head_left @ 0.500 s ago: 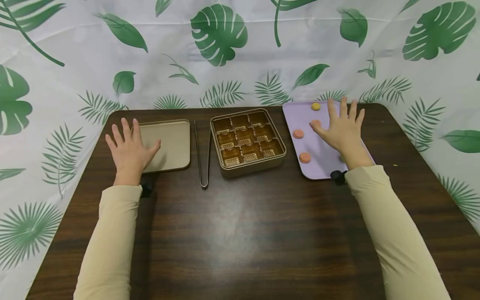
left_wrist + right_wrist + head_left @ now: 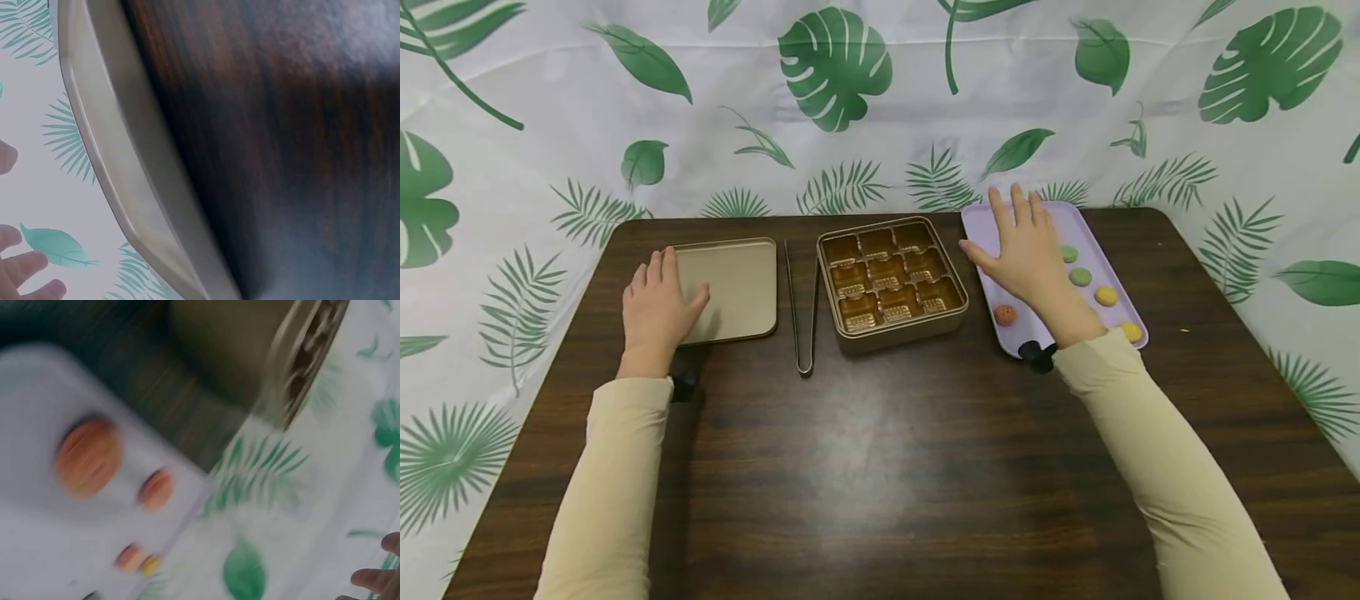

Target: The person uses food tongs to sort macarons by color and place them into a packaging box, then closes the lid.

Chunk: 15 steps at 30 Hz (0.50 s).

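Observation:
My left hand (image 2: 657, 310) is spread over the left part of a flat gold tin lid (image 2: 737, 287), fingers pointing away and holding nothing. My right hand (image 2: 1028, 254) hovers with spread fingers over a lilac tray (image 2: 1026, 340), and nothing is in its grasp. Small macarons lie on that tray: a pink-orange macaron (image 2: 1004, 315) near the front left, green macarons (image 2: 1080, 276) and yellow macarons (image 2: 1106, 296) along the right. The right hand hides others in the head view; the right wrist view shows further orange macarons (image 2: 90, 456), blurred.
Between the trays stands a square gold tin (image 2: 898, 333) with a brown plastic insert (image 2: 887, 273) of several compartments. Metal tongs (image 2: 806, 367) lie left of it, open end pointing away. A leaf-print cloth (image 2: 850, 100) hangs behind the dark wooden table (image 2: 865, 467).
My right hand has moved left across the lilac tray, uncovering green and yellow macarons on its right side. My left hand's fingers have tipped and look shorter over the lid.

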### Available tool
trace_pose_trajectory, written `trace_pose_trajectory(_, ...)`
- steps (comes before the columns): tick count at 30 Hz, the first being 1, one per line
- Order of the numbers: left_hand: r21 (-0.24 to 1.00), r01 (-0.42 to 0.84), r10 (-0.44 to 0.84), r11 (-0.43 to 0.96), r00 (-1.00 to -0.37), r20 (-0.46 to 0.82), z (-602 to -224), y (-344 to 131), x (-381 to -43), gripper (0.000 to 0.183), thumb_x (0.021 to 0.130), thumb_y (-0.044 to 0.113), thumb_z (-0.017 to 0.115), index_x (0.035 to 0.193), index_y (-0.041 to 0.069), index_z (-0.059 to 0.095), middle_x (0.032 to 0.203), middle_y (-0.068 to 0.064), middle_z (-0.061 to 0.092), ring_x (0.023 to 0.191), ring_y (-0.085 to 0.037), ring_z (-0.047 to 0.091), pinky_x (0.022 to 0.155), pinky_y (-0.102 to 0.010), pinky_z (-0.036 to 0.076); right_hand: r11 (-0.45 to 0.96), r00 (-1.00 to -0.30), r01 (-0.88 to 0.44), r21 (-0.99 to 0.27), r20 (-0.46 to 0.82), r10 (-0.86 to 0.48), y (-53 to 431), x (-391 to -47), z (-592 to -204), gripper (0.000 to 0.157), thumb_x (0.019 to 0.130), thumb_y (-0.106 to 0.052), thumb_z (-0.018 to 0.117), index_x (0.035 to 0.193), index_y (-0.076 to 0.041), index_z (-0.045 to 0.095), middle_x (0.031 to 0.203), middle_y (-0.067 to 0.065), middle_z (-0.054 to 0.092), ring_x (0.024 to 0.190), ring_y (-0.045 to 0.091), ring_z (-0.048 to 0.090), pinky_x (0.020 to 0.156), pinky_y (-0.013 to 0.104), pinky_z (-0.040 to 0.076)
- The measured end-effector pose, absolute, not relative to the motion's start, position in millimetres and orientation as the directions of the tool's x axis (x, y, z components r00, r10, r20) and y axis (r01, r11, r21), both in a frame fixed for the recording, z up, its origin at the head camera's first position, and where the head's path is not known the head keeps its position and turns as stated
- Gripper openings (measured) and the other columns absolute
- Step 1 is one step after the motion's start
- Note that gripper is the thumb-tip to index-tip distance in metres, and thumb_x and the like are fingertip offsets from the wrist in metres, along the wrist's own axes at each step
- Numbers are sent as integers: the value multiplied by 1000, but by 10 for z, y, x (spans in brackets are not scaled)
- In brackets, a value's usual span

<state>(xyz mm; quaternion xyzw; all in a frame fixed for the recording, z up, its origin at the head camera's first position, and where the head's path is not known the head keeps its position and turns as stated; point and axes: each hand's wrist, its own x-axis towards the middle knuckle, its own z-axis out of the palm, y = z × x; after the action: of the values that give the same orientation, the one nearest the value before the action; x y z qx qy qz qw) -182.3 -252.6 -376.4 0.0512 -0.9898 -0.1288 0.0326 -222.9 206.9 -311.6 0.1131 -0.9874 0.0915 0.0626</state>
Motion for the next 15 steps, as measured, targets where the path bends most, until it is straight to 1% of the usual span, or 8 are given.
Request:
trace_pose_trajectory(3, 281, -80, -106, 956, -991, 78, -3772, -2527, -1819, 71, 98, 34, 44, 149, -7, 18, 149, -33, 28, 133, -53, 29, 108, -64, 27, 943, -958, -270, -193, 150, -244, 1858, -2163, -3074, 82, 95, -51, 50, 155, -11, 12, 158, 24, 13, 145, 47, 12, 115, 63, 19)
trace_pose_trajectory(7, 364, -78, -118, 928, -989, 88, -3766, -2517, -1817, 63, 98, 31, 44, 145, -8, 28, 141, -35, 38, 126, -54, 37, 102, -65, 34, 905, -938, -342, -252, 153, -312, 1560, -2048, -3037, 81, 95, -50, 51, 155, -10, 14, 158, 22, 17, 145, 43, 18, 116, 59, 22)
trace_pose_trajectory(8, 392, -78, -122, 917, -989, 88, -3760, -2512, -1818, 61, 99, 31, 43, 144, -8, 30, 140, -35, 39, 124, -54, 38, 100, -66, 34, 892, -930, -364, -268, 156, -333, 1488, -2018, -3036, 80, 95, -49, 52, 155, -10, 15, 158, 22, 19, 145, 42, 19, 116, 58, 22)
trace_pose_trajectory(9, 418, -78, -124, 905, -989, 84, -3753, -2506, -1819, 60, 99, 31, 43, 143, -7, 32, 139, -35, 40, 124, -55, 39, 99, -67, 35, 876, -918, -394, -279, 166, -360, 1418, -1990, -3041, 79, 95, -48, 52, 154, -8, 17, 157, 23, 21, 145, 41, 21, 119, 53, 20)
trace_pose_trajectory(11, 460, -79, -126, 885, -989, 72, -3739, -2493, -1826, 58, 99, 31, 42, 143, -6, 33, 140, -34, 41, 124, -54, 39, 97, -68, 36, 856, -905, -425, -294, 165, -393, 1278, -1922, -3046, 78, 95, -47, 53, 153, -8, 20, 156, 21, 24, 145, 38, 23, 119, 51, 22)
trace_pose_trajectory(15, 497, -74, -118, 865, -991, 56, -3714, -2479, -1841, 57, 100, 31, 41, 143, -5, 34, 142, -32, 39, 126, -53, 38, 100, -66, 34, 824, -879, -477, -306, 172, -445, 1028, -1800, -3088, 73, 95, -45, 55, 151, -8, 27, 153, 18, 32, 142, 35, 30, 117, 48, 28)
